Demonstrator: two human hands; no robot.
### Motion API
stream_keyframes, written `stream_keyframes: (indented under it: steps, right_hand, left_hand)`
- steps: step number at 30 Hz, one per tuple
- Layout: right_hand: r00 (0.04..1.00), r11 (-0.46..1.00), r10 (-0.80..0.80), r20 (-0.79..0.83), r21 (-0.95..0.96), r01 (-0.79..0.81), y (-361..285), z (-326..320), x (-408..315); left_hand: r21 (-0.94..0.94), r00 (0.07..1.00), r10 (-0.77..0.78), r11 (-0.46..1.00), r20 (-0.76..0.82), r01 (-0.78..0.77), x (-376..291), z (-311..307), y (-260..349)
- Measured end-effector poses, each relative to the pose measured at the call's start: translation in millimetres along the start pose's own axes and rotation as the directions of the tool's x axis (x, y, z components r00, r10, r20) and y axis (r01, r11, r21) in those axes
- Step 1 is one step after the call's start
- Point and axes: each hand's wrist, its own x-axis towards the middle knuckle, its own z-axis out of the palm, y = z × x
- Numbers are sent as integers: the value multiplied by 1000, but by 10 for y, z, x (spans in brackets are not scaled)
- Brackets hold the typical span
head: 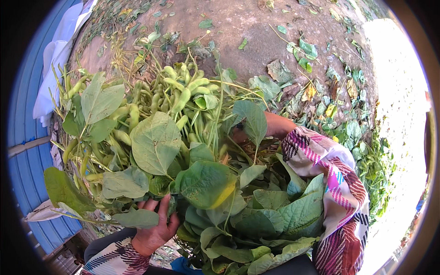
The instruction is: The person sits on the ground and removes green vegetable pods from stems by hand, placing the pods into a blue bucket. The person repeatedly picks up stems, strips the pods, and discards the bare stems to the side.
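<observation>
A large bundle of soybean plants with green pods point(185, 92) and broad leaves point(156, 142) fills the space before me. My left hand point(156, 225) is at the bundle's near left edge, its thumb and fingers closed around soybean leaves point(172, 206). On the far right side, my right hand point(276, 124) reaches in among the stems. A leaf point(252, 120) covers most of its fingers, so its grip is hidden. Dense dark green leaves point(264, 220) lie over my lap, between my forearms.
Loose leaves point(307, 48) and plant scraps litter the bare ground point(227, 31) beyond the bundle. Blue corrugated metal sheeting point(27, 144) and white plastic sheeting point(55, 68) stand at the left. More green plants point(376, 168) lie at the right, beside a brightly sunlit strip point(395, 103).
</observation>
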Motion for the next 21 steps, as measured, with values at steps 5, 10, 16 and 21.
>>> stream_keyframes:
  steps: [5, 10, 16, 21]
  right_hand:
    - [945, 947, 245, 218, 154, -281, 442, 46, 165]
    - [979, 980, 189, 75, -80, -183, 190, 61, 36]
    - [929, 619, -357, -94, -769, 160, -129, 389, -105]
    - [805, 624, -592, -44, -658, 422, -4, 367, -101]
  left_hand:
    - [2, 1000, 7, 1000, -11, -7, 8, 3, 3]
    - [2, 1000, 18, 1000, -7, -18, 23, -18, 11]
    - [7, 1000, 30, 1000, -9, -30, 42, -4, -5]
    - [-8, 998, 43, 999, -35, -43, -10, 13, -27]
